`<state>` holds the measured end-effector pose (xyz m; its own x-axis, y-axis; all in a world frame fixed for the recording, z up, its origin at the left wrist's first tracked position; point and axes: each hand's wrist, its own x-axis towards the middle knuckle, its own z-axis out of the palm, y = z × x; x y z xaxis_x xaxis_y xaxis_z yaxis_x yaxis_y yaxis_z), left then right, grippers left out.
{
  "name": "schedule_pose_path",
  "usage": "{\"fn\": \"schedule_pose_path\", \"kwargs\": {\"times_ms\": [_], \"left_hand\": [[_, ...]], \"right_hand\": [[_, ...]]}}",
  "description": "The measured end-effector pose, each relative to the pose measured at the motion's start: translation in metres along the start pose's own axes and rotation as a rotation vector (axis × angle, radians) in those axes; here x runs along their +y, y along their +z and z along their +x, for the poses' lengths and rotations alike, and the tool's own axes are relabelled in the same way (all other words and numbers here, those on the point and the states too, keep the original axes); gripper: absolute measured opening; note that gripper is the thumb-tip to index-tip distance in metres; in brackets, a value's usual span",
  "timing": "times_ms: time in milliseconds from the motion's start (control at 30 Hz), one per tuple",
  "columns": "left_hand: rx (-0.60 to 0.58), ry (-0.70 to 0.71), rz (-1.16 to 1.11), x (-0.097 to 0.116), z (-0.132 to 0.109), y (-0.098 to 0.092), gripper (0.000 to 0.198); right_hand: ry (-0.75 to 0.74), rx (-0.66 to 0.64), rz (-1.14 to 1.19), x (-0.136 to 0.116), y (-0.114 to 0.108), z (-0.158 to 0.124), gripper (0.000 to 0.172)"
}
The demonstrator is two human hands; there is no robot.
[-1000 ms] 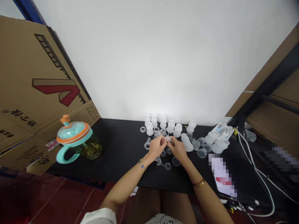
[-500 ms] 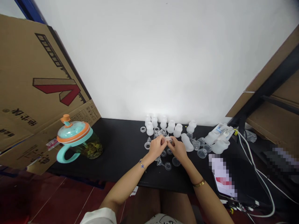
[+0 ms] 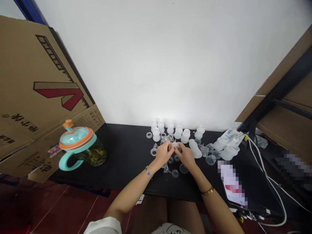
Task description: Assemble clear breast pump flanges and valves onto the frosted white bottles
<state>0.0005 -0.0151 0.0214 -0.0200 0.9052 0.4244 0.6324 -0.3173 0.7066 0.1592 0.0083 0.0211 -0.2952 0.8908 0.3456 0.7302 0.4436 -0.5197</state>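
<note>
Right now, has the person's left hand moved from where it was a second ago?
No; the left hand shows no visible shift in any direction against the black table.

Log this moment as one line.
left hand: holding clear piece | right hand: holding same piece | white bottles: several upright beyond hands | mug: lidded

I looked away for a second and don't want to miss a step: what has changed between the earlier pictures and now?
Nothing visibly: nothing moved, was taken hold of or let go. The left hand and right hand still hold the small translucent piece between their fingertips. The tipped bottle, upright bottles and lidded mug stayed put.
</note>
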Motion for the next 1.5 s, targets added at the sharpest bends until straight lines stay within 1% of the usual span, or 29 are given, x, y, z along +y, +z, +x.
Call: {"fn": "schedule_pose_path", "kwargs": {"times_ms": [233, 433, 667, 800, 1233, 1500], "left_hand": [[0.003, 0.009, 0.002, 0.001, 0.0, 0.0, 0.018], [0.009, 0.054, 0.014, 0.0, -0.001, 0.0, 0.011], [0.022, 0.058, 0.034, 0.0, 0.0, 0.001, 0.013], [0.029, 0.064, 0.034, -0.001, 0.0, 0.003, 0.016], [0.029, 0.058, 0.038, 0.0, -0.001, 0.001, 0.018], [0.021, 0.057, 0.011, 0.004, -0.001, -0.002, 0.014]], "right_hand": [[-0.011, 0.018, 0.012, 0.002, 0.003, 0.0, 0.034], [0.0, 0.047, 0.067, 0.004, 0.004, -0.001, 0.035], [0.019, 0.036, 0.15, -0.003, -0.003, -0.002, 0.028], [0.017, 0.033, 0.18, -0.006, -0.006, -0.002, 0.028], [0.018, 0.034, 0.159, -0.005, -0.005, -0.002, 0.027], [0.021, 0.028, 0.162, -0.007, -0.007, -0.002, 0.027]]}}
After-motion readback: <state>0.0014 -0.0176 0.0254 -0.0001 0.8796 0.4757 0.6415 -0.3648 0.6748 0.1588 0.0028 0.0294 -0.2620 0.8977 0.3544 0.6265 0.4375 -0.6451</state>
